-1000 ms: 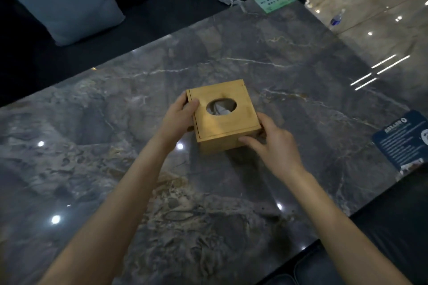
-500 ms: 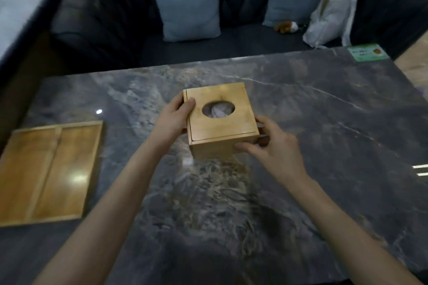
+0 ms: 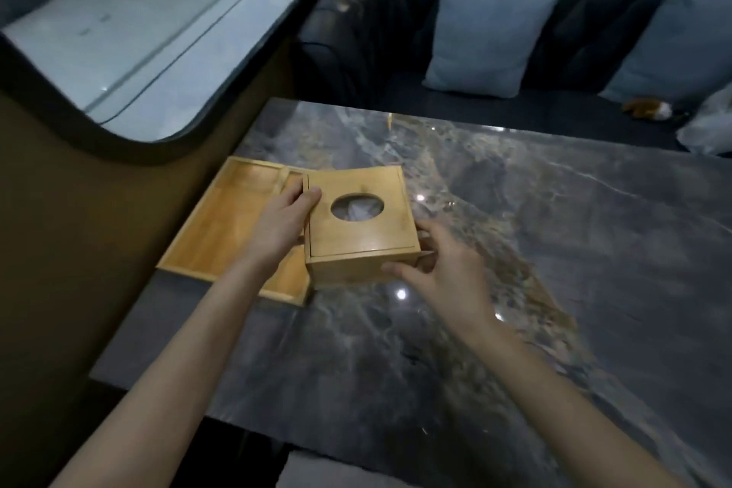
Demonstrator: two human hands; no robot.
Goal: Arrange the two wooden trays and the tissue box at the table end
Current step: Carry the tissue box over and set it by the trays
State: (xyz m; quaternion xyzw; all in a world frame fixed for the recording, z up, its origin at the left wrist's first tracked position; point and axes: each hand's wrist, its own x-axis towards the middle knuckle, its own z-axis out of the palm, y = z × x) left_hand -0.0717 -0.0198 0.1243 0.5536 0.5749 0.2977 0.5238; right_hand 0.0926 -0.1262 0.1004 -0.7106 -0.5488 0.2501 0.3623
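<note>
Tissue box (image 3: 358,222), frame centre, clamped between both hands: left hand (image 3: 283,228) on its left side, thumb on the lid; right hand (image 3: 443,269) pinching the near right corner. Wooden tray (image 3: 225,222) just left, partly overlapped. Grey marble table (image 3: 515,250); dark sofa, pale cushion (image 3: 485,38) upper right. No legible writing.

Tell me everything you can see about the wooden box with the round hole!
The box is a square tissue box of light, yellowish wood. Its flat top has an oval hole in the middle, and white tissue shows inside. A thin line around the top looks like the edge of a lid. The left hand holds its left side, thumb on the top edge, and the right hand grips its near right corner. It sits level, just right of a wooden tray, over the marble table; whether it rests on the table is unclear.
</note>
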